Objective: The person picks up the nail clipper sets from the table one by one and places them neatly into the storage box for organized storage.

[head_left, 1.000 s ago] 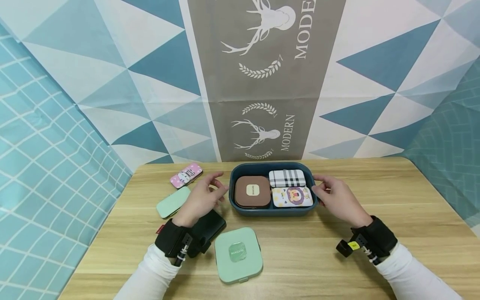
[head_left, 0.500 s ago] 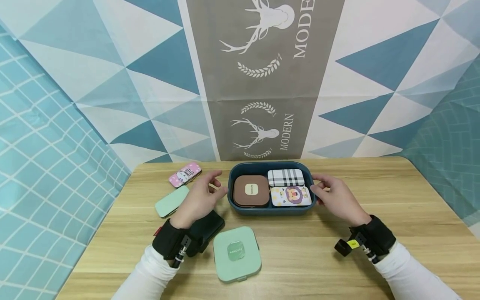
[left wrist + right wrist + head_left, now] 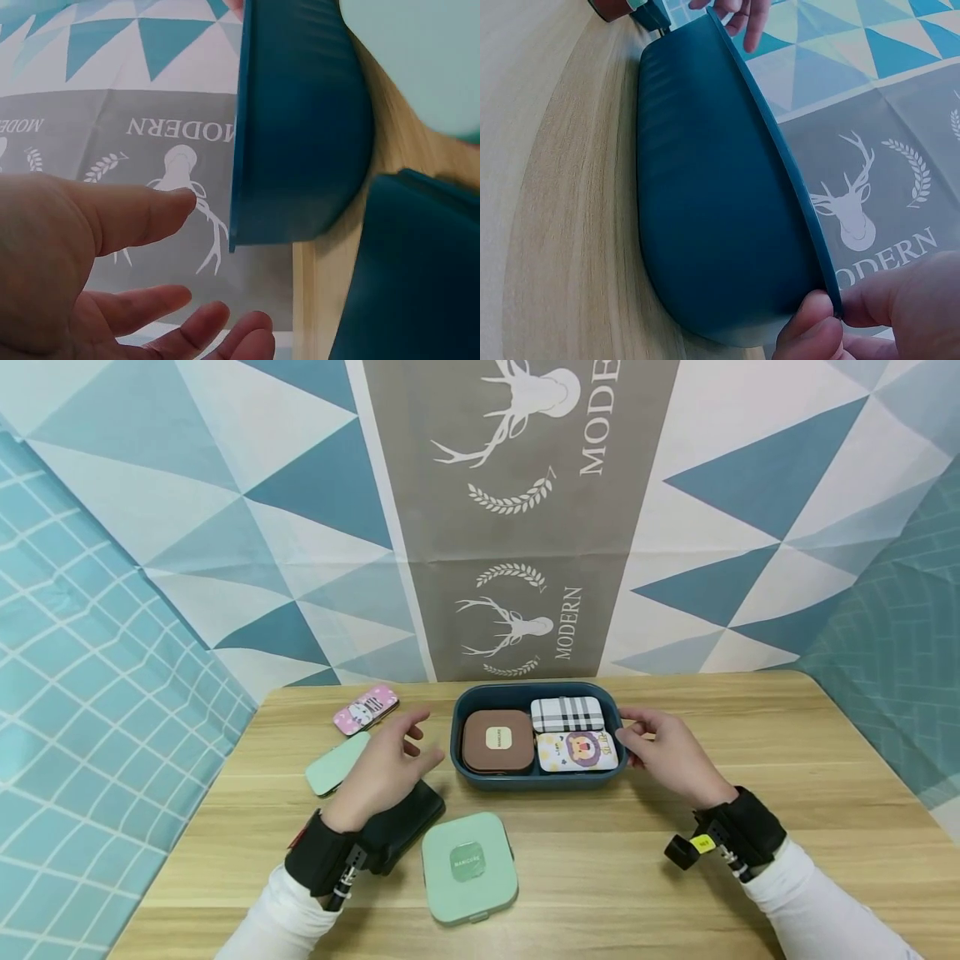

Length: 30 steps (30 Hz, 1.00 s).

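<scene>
A dark blue oblong box [image 3: 540, 783] stands near the table's back edge. In it lie a brown manicure case [image 3: 480, 756], a plaid case [image 3: 558, 716] and a lion-print case [image 3: 558, 756]. My right hand [image 3: 671, 758] pinches the box's right end, thumb and finger at the rim [image 3: 799, 184] in the right wrist view. Left of the box, my left hand [image 3: 378, 777] hovers with thumb and fingers spread, apart from it. The left wrist view shows nothing in that hand [image 3: 60, 240].
A pink cartoon case [image 3: 365, 710] and a mint oblong case [image 3: 333, 767] lie at left. Partly under my left wrist is a dark wallet-like case [image 3: 412, 822]. A square mint manicure case [image 3: 480, 893] lies in front on the wooden table [image 3: 600, 877]. Patterned cloth [image 3: 517, 543] hangs behind.
My left hand has drawn back a little to the left from the box's end, its fingers spreading. The right hand stays at the rim. The head view has shifted slightly.
</scene>
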Tool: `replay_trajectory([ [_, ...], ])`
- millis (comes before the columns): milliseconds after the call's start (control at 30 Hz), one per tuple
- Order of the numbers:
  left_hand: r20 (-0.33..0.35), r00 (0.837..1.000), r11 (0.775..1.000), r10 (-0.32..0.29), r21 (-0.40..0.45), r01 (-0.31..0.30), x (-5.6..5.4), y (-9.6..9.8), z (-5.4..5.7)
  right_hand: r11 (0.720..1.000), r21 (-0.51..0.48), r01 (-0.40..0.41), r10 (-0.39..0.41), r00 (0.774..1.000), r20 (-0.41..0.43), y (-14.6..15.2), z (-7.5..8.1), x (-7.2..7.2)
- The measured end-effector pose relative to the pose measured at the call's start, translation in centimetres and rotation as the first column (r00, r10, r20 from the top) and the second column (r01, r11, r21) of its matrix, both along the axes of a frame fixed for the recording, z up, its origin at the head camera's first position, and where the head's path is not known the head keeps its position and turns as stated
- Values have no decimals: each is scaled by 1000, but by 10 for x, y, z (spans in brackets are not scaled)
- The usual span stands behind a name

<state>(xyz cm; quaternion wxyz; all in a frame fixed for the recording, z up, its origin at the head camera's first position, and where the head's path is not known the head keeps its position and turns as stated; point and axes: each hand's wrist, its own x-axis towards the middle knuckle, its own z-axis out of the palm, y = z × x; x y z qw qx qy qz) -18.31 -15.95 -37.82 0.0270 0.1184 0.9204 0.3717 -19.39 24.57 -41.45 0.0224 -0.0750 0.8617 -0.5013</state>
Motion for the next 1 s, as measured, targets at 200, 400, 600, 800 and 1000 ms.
replay_trajectory([
  [200,9,1000,999,4,-44,-3,8,-7,-2,1000,-9,-11,11,1000,1,0,-2,-2],
  [400,-6,1000,995,14,-95,-15,17,-10,-4,1000,-14,-17,17,1000,-1,0,-2,-2],
  [600,-32,999,990,21,-138,-25,23,-16,-7,1000,-4,-10,10,1000,2,0,-2,-3],
  [800,-58,998,981,11,-191,-22,30,-21,-8,1000,14,1,-2,1000,14,1,-2,-1],
  [1000,-65,998,968,8,-248,-24,36,-23,-10,1000,12,-2,1,1000,14,1,-1,-1],
])
